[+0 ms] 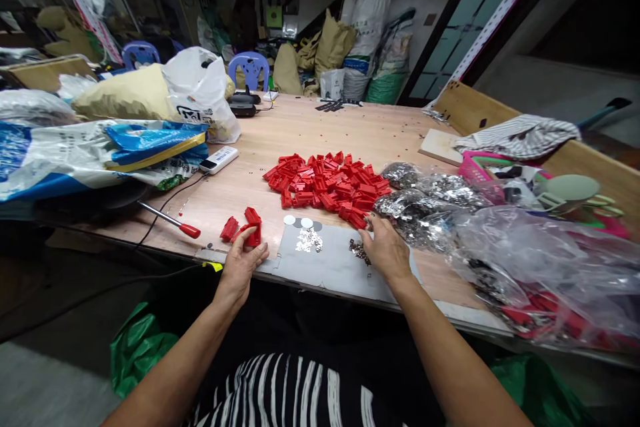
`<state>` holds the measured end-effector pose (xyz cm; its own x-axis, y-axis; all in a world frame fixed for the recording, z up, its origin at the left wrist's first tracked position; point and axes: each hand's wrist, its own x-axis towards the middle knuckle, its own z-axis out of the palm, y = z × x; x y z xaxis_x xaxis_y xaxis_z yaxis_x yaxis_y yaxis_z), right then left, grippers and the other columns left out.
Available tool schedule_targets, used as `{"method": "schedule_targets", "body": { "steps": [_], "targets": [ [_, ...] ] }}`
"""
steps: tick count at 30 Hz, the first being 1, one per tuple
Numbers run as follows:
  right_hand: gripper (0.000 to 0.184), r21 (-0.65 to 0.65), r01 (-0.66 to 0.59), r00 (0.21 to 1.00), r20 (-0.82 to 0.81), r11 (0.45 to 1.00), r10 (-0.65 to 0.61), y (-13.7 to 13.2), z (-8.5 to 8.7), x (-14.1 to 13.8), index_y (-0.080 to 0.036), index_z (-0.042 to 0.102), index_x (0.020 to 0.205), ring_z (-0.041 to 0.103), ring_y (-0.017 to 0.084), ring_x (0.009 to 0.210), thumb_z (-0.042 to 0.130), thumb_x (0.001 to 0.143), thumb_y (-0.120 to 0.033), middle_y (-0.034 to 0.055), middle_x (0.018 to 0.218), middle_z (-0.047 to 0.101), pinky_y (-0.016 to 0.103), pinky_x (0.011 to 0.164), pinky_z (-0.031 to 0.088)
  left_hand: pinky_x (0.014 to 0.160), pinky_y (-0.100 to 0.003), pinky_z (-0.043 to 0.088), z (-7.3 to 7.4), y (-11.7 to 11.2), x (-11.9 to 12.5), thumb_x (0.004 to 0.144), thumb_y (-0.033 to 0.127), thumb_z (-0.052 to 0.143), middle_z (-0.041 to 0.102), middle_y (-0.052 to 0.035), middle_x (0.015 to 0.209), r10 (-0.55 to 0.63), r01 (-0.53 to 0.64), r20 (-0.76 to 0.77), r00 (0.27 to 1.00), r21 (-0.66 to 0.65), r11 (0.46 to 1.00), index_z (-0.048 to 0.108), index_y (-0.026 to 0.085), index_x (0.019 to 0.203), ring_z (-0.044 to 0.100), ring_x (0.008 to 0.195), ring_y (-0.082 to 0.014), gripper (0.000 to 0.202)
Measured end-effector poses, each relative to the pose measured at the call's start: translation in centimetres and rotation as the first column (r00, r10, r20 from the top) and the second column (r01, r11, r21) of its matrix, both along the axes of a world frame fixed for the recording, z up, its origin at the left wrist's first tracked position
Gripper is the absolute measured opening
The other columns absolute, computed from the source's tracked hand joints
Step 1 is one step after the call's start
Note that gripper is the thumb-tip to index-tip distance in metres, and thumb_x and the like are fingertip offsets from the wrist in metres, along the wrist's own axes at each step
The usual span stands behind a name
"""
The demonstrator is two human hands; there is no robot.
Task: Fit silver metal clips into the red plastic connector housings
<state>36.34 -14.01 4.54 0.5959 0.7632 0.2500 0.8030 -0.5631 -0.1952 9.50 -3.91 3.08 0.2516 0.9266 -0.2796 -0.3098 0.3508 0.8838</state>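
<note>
My left hand (pixel 242 260) is at the table's front edge, its fingers and thumb curled around a red plastic part (pixel 254 225). Another red part (pixel 229 229) lies just left of it. My right hand (pixel 388 248) reaches over the grey mat (pixel 333 265), thumb and forefinger apart. Its fingertips are beside the near edge of a heap of red plastic parts (pixel 325 180) and above small dark metal pieces (pixel 359 251). Between my hands, a small pile of shiny silver pieces (pixel 309 240) lies on the mat, with pale discs (pixel 307 223) behind it.
Clear bags of metal pieces (pixel 417 213) and a large plastic bag (pixel 545 253) crowd the right side. At left are a red-handled lever (pixel 189 230), a white device (pixel 219 160) with a cable, and stacked sacks (pixel 100 153). A wooden board (pixel 475 110) edges the right.
</note>
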Motion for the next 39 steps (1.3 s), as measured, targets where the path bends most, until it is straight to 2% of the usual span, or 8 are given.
{"method": "schedule_targets", "body": {
  "steps": [7, 12, 18, 22, 24, 29, 35, 39],
  "targets": [
    [0.018, -0.094, -0.006, 0.998, -0.07, 0.996, 0.0, 1.6, 0.0, 1.5, -0.019, 0.065, 0.091, 0.062, 0.022, 0.083, 0.053, 0.087, -0.032, 0.0086, 0.092, 0.068, 0.029, 0.065, 0.039, 0.091, -0.026, 0.048, -1.1, -0.6, -0.5, 0.072, 0.023, 0.074, 0.055, -0.0057, 0.131, -0.004, 0.017, -0.068, 0.998, 0.182, 0.983, 0.045, 0.031, 0.133, 0.061, 0.108, -0.0178, 0.068],
    [0.019, 0.047, -0.038, 0.971, -0.235, 0.998, 0.048, 0.3, 0.5, 0.3, -0.021, 0.065, 0.086, 0.061, 0.02, 0.076, 0.053, 0.085, -0.035, 0.0042, 0.084, 0.068, 0.027, 0.063, 0.039, 0.088, -0.026, 0.048, -0.8, -1.7, 0.0, 0.076, 0.027, 0.07, 0.059, -0.0057, 0.122, -0.007, 0.034, -0.094, 0.996, 0.285, 0.958, 0.057, 0.026, 0.119, 0.062, 0.103, -0.0171, 0.045],
    [0.013, 0.285, -0.402, 0.748, -0.446, 0.87, 0.492, -2.8, 1.0, -6.5, -0.02, 0.062, 0.083, 0.059, 0.016, 0.073, 0.054, 0.087, -0.03, 0.0016, 0.079, 0.065, 0.026, 0.068, 0.042, 0.074, -0.028, 0.052, -0.7, -3.9, 2.6, 0.071, 0.029, 0.075, 0.067, -0.0063, 0.1, -0.37, 0.37, -0.004, 0.929, 0.077, 0.926, 0.056, 0.019, 0.121, 0.065, 0.087, -0.0175, 0.055],
    [0.013, 0.311, -0.477, 0.608, -0.558, 0.822, 0.564, -4.0, 0.7, -9.0, -0.021, 0.063, 0.088, 0.058, 0.014, 0.07, 0.053, 0.089, -0.029, 0.0, 0.079, 0.066, 0.024, 0.066, 0.043, 0.069, -0.027, 0.053, -0.9, -5.2, 3.7, 0.071, 0.03, 0.075, 0.068, -0.004, 0.086, -0.486, 0.484, 0.057, 0.872, 0.051, 0.874, 0.059, 0.016, 0.109, 0.065, 0.076, -0.0155, 0.044],
    [0.016, 0.295, -0.428, 0.635, -0.574, 0.854, 0.517, -4.1, 0.4, -7.8, -0.021, 0.062, 0.094, 0.061, 0.015, 0.075, 0.052, 0.089, -0.032, 0.0006, 0.084, 0.068, 0.025, 0.069, 0.045, 0.069, -0.027, 0.054, -1.0, -5.3, 3.6, 0.07, 0.03, 0.075, 0.068, -0.0032, 0.085, -0.471, 0.467, 0.076, 0.879, 0.065, 0.882, 0.061, 0.016, 0.1, 0.064, 0.075, -0.0151, 0.036],
    [0.014, 0.021, -0.151, 0.949, -0.276, 0.988, 0.151, -3.2, 0.2, -2.1, -0.021, 0.064, 0.09, 0.063, 0.02, 0.084, 0.051, 0.087, -0.026, 0.0051, 0.094, 0.07, 0.029, 0.071, 0.043, 0.073, -0.025, 0.052, -1.2, -5.0, 2.8, 0.066, 0.024, 0.079, 0.07, -0.0029, 0.088, -0.421, 0.414, 0.054, 0.906, 0.1, 0.905, 0.064, 0.017, 0.096, 0.065, 0.079, -0.0148, 0.035],
    [0.024, -0.229, -0.061, 0.995, -0.092, 0.972, 0.041, -1.0, 0.3, -1.3, -0.02, 0.062, 0.089, 0.063, 0.022, 0.082, 0.053, 0.087, -0.042, 0.0088, 0.098, 0.066, 0.029, 0.062, 0.039, 0.077, -0.024, 0.05, -1.5, -4.8, 2.3, 0.066, 0.023, 0.078, 0.071, -0.0031, 0.09, -0.384, 0.385, -0.039, 0.923, 0.171, 0.907, 0.064, 0.017, 0.097, 0.065, 0.082, -0.0151, 0.034],
    [0.017, -0.279, -0.078, 0.994, -0.094, 0.957, 0.053, 0.1, 0.3, -2.0, -0.019, 0.063, 0.09, 0.064, 0.024, 0.084, 0.051, 0.087, -0.03, 0.0103, 0.1, 0.067, 0.03, 0.063, 0.038, 0.08, -0.025, 0.05, -1.6, -4.7, 2.1, 0.069, 0.024, 0.077, 0.07, -0.0032, 0.092, -0.382, 0.388, -0.073, 0.921, 0.182, 0.903, 0.064, 0.017, 0.098, 0.065, 0.084, -0.0154, 0.033]
  ]
}}
